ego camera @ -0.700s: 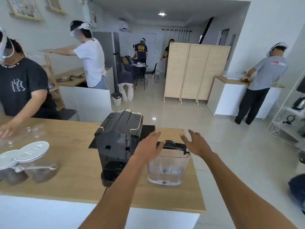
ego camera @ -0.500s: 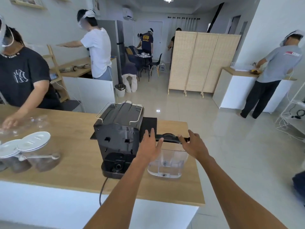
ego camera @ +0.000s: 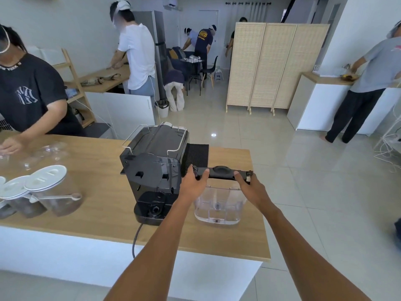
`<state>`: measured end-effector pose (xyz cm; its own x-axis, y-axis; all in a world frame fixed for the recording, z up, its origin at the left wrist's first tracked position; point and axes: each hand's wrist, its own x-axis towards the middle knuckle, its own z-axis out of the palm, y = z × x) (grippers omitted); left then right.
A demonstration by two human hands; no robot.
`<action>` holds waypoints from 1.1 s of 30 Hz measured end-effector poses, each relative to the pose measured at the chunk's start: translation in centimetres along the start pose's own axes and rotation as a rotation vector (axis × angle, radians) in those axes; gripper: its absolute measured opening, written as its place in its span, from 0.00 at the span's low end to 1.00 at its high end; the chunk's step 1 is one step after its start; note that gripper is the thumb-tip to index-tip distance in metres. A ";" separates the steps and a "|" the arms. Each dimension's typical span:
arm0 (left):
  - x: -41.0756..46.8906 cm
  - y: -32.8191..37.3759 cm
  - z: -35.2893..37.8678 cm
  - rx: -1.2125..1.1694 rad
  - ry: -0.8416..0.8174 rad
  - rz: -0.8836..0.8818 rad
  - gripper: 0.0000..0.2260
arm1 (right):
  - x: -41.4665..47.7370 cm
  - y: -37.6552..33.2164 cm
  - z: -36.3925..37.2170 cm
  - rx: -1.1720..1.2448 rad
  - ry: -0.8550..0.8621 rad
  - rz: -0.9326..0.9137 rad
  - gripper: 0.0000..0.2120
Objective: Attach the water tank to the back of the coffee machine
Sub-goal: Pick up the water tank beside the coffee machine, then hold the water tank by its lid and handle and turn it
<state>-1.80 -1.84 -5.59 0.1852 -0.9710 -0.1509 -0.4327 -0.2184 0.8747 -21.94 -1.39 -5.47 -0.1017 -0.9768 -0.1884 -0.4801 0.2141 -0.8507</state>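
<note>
A clear plastic water tank (ego camera: 218, 205) with a black lid (ego camera: 221, 172) stands on the wooden counter (ego camera: 97, 170), just right of the black coffee machine (ego camera: 155, 164). The machine's back faces me, with its base socket low at the front. My left hand (ego camera: 193, 185) grips the left end of the tank's lid, thumb on top. At the right end of the lid, my right hand (ego camera: 249, 187) holds on the same way. The tank's bottom rests on or just above the counter; I cannot tell which.
Clear jars with white lids (ego camera: 46, 187) and a scoop sit at the counter's left. A person in a black shirt (ego camera: 30, 94) works at the far left of the counter. A black mat (ego camera: 196, 156) lies behind the tank. The machine's cord (ego camera: 136, 237) hangs over the near edge.
Both hands went from hovering open over the tank to closing on the two ends of its lid. The view tilted downward.
</note>
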 end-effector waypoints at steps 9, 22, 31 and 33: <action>0.1 -1.0 0.3 -0.072 0.027 0.038 0.39 | 0.3 0.7 -1.1 0.051 -0.002 -0.098 0.27; -0.8 -1.8 1.2 -0.205 0.332 0.158 0.34 | -0.1 2.1 -0.2 0.167 0.240 -0.280 0.28; -0.6 -1.9 1.4 -0.162 0.362 0.250 0.23 | 0.5 2.9 0.8 0.183 0.387 -0.318 0.27; -0.6 -2.0 1.3 -0.143 0.323 0.244 0.25 | 0.3 2.9 0.9 0.175 0.376 -0.311 0.26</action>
<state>-2.14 -0.97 -7.88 0.3693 -0.9073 0.2011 -0.3759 0.0520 0.9252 -22.54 -1.11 -8.41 -0.2989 -0.9214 0.2485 -0.3881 -0.1206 -0.9137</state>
